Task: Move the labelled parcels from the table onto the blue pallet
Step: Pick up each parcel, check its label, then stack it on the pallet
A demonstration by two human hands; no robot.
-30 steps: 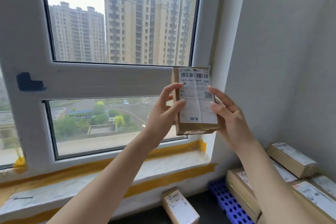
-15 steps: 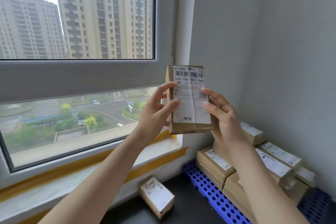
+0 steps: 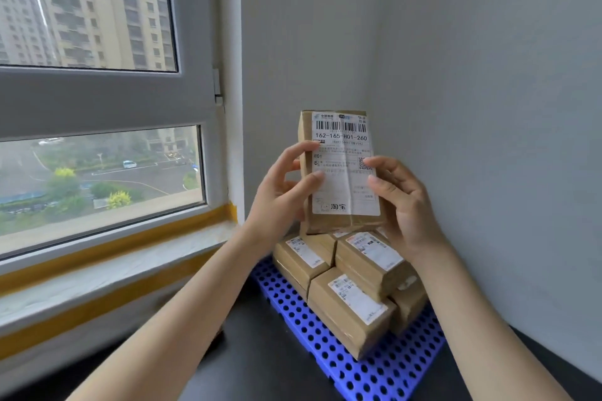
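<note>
I hold a small brown cardboard parcel (image 3: 340,127) upright in front of me, its white shipping label facing me. My left hand (image 3: 283,195) grips its left edge and my right hand (image 3: 400,202) grips its right edge. It hangs in the air above a stack of several labelled brown parcels (image 3: 355,306). That stack rests on the blue perforated pallet (image 3: 358,368), which lies on the dark floor in the room's corner.
A grey wall (image 3: 488,107) closes the right side and meets another wall behind the stack. A window (image 3: 97,107) with a white sill and yellow tape (image 3: 114,238) runs along the left. Dark floor (image 3: 254,361) lies left of the pallet.
The view has swung right and down: the window has slid left, and the pallet with its stack now sits directly under the parcel. Both hands keep the same grip. The loose floor parcel has left view.
</note>
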